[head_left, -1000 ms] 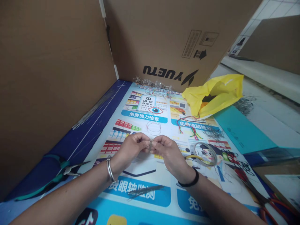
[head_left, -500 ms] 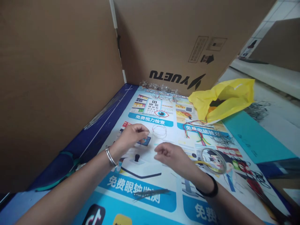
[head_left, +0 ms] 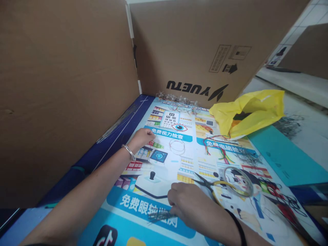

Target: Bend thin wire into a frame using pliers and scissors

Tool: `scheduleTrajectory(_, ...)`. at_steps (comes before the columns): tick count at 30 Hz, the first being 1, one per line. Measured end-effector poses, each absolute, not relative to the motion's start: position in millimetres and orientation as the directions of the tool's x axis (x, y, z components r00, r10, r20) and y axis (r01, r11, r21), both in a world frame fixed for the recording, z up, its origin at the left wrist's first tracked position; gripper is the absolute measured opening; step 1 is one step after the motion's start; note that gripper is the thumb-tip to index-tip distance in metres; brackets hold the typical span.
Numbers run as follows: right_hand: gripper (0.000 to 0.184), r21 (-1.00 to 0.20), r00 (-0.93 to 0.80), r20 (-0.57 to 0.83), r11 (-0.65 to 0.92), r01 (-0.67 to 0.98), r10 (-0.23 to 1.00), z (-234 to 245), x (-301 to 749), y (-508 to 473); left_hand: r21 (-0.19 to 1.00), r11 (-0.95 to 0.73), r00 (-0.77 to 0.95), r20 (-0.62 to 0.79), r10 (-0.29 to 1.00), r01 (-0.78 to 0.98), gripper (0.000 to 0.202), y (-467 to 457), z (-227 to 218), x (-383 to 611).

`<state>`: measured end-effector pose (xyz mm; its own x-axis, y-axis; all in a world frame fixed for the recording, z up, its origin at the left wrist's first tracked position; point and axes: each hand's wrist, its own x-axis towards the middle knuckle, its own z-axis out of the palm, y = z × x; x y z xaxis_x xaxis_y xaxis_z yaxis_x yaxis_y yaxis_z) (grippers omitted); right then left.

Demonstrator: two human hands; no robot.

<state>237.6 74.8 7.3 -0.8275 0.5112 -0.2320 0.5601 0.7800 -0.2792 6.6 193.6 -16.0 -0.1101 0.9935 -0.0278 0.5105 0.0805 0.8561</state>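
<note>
Right hand [head_left: 188,205] at thin wire bundle [head_left: 159,215] (yellow-handled tool [head_left: 211,185] just beside).

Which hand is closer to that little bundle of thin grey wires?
The right. The right hand is at the right end of the bundle, though I can't tell if it touches; the left hand is well beyond it.

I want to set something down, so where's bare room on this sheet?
The sheet is bare between your left hand, the wire ring and your right hand, and between your left forearm and the wires. It's crowded on the right: pliers, tape roll, threads, yellow bag.
</note>
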Motion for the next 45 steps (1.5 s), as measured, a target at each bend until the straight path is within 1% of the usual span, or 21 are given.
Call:
scheduleTrajectory(4, 0.01, -0.261, -0.851, -0.242, 0.813, 0.52, 0.466, 8.6, 236.9, 72.9, 0.822, 0.097, -0.151, -0.014, 0.988, 0.561, 0.009, 201.0, -20.7, 2.2)
scheduleTrajectory(8, 0.01, -0.233, -0.869, -0.255, 0.845, 0.481, 0.424, 11.9, 237.8, 71.0, 0.79, 0.076, -0.156, 0.025, 0.987, 0.608, 0.007, 202.3, -23.6, -0.3)
scheduleTrajectory(12, 0.016, -0.234, -0.855, -0.274, 0.832, 0.503, 0.44, 16.0, 236.8, 69.2, 0.765, 0.051, -0.145, 0.056, 0.988, 0.642, 0.012, 197.3, -15.7, -1.4)
scheduleTrajectory(14, 0.014, -0.211, -0.845, -0.297, 0.832, 0.513, 0.445, 19.0, 234.9, 67.8, 0.759, 0.034, -0.126, 0.064, 0.99, 0.651, 0.014, 190.5, -5.2, -0.2)
scheduleTrajectory(16, 0.008, -0.177, -0.843, -0.323, 0.847, 0.501, 0.431, 22.7, 232.6, 66.4, 0.759, 0.005, -0.08, 0.062, 0.995, 0.651, 0.015, 179.0, 8.6, 3.4)
scheduleTrajectory(18, 0.009, -0.161, -0.847, -0.348, 0.864, 0.477, 0.403, 26.0, 231.0, 65.4, 0.761, -0.028, -0.014, 0.048, 0.999, 0.648, 0.015, 162.8, 23.2, 9.9)
scheduleTrajectory(20, 0.01, -0.169, -0.854, -0.363, 0.874, 0.455, 0.374, 27.7, 230.7, 64.9, 0.753, -0.109, 0.144, 0.02, 0.989, 0.649, 0.015, 143.5, 36.1, 18.3)
scheduleTrajectory(22, 0.009, -0.186, -0.865, -0.353, 0.88, 0.438, 0.356, 26.3, 232.3, 65.0, 0.724, -0.192, 0.321, -0.044, 0.946, 0.663, 0.016, 124.8, 45.5, 27.0)
scheduleTrajectory(24, 0.008, -0.216, -0.881, -0.318, 0.878, 0.426, 0.349, 22.7, 235.7, 66.2, 0.667, -0.288, 0.474, -0.112, 0.873, 0.687, 0.017, 109.9, 51.6, 34.5)
scheduleTrajectory(27, 0.007, -0.314, -0.895, -0.256, 0.844, 0.435, 0.366, 19.0, 242.3, 71.3, 0.581, -0.431, 0.59, -0.109, 0.8, 0.69, 0.018, 97.4, 57.3, 41.9)
scheduleTrajectory(30, 0.011, -0.45, -0.883, -0.231, 0.76, 0.469, 0.408, 22.6, 247.7, 81.3, 0.55, -0.47, 0.632, -0.141, 0.762, 0.69, 0.021, 93.4, 60.2, 45.3)
scheduleTrajectory(32, 0.013, -0.533, -0.873, -0.196, 0.699, 0.477, 0.446, 26.8, 249.6, 89.4, 0.584, -0.467, 0.655, -0.152, 0.741, 0.664, 0.021, 92.5, 59.7, 46.4)
scheduleTrajectory(35, 0.015, -0.597, -0.868, -0.19, 0.648, 0.473, 0.459, 30.6, 251.0, 98.6, 0.653, -0.411, 0.637, -0.145, 0.757, 0.637, 0.017, 90.9, 55.8, 48.1)
scheduleTrajectory(37, 0.016, -0.621, -0.863, -0.195, 0.622, 0.476, 0.466, 30.8, 251.5, 101.3, 0.661, -0.393, 0.619, -0.139, 0.773, 0.639, 0.015, 89.4, 52.6, 49.5)
scheduleTrajectory(39, 0.016, -0.635, -0.862, -0.196, 0.609, 0.475, 0.468, 30.1, 251.8, 102.4, 0.622, -0.432, 0.634, -0.138, 0.761, 0.653, 0.016, 87.7, 49.5, 51.0)
scheduleTrajectory(42, 0.018, -0.627, -0.858, -0.179, 0.616, 0.477, 0.482, 28.9, 252.1, 104.0, 0.515, -0.539, 0.683, -0.132, 0.719, 0.667, 0.017, 85.0, 44.2, 54.4)
scheduleTrajectory(45, 0.019, -0.584, -0.839, -0.155, 0.637, 0.503, 0.521, 28.4, 251.7, 105.9, 0.382, -0.613, 0.679, -0.058, 0.731, 0.692, 0.021, 81.9, 38.8, 59.8)
